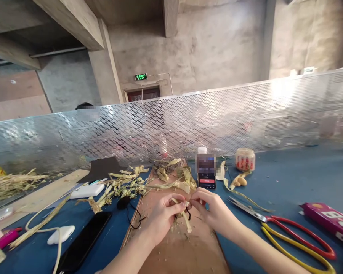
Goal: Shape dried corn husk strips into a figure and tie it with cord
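My left hand (167,213) is closed around a small bunch of pale dried plant strips (185,222), whose ends hang below the fingers. Close beside it, my right hand (210,207) pinches at the top of the same bunch with thumb and fingertips. A thin dark strand (189,215) shows between the hands; what it is I cannot tell. Both hands are above a brown wooden board (171,255). Dried leaves (177,185) lie on the board just beyond my fingers.
Red and yellow-handled scissors (263,219) lie open on the right, near a purple package (328,220). A propped phone (206,171) and a jar (245,160) stand behind. Left are a black phone (84,243), white power bank (87,191) and dried stalks (17,184). A perforated metal screen (231,110) crosses behind.
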Available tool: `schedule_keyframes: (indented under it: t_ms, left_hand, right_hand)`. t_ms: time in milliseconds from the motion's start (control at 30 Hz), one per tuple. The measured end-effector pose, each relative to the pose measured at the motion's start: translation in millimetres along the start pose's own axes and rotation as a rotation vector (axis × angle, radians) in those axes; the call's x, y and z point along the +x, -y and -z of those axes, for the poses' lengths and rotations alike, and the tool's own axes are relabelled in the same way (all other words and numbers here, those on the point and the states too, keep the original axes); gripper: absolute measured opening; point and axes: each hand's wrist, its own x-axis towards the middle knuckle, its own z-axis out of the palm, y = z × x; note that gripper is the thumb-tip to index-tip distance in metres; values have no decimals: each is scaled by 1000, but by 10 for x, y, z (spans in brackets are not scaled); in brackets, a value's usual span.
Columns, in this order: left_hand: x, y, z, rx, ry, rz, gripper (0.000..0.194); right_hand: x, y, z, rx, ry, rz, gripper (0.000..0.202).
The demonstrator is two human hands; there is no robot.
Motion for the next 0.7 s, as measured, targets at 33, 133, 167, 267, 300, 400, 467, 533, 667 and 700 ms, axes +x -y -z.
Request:
schedule_keyframes:
  t_ms: [33, 133, 167, 267, 300, 400, 467, 533, 667, 700]
  left_hand:
    - [2, 2, -2, 2, 5, 13, 15]
    - [6, -4, -11, 3, -3, 56, 16]
    - [5, -7, -13, -2, -11, 80, 16]
    - [-2, -18, -13, -22, -19, 161, 17]
    - [-5, -21, -10, -27, -13, 178, 18]
    - [-11, -29, 10, -28, 13, 199, 19]
    - [-13, -39, 25, -15, 33, 218, 19]
    - [-19, -53, 35, -1, 60, 237, 20]
    - [-45, -88, 32, 37, 124, 290, 19]
    - [-52, -94, 28, 50, 147, 305, 19]
  right_hand:
    - [2, -7, 11, -8, 2, 6, 15]
    - [-2, -19, 17, -60, -7, 31, 16]
    - [-7, -21, 12, -82, -13, 52, 16]
    - [-23, -29, -6, -177, -30, 153, 17]
    - [-26, -35, -9, -217, -35, 190, 18]
    - [-28, -63, 4, -330, -39, 291, 18]
    - [-25, -75, 26, -383, -33, 366, 18]
    - [-22, -70, 51, -409, -16, 434, 18]
    - [-34, -15, 95, -411, 23, 484, 18]
    - [-42, -1, 105, -412, 32, 495, 18]
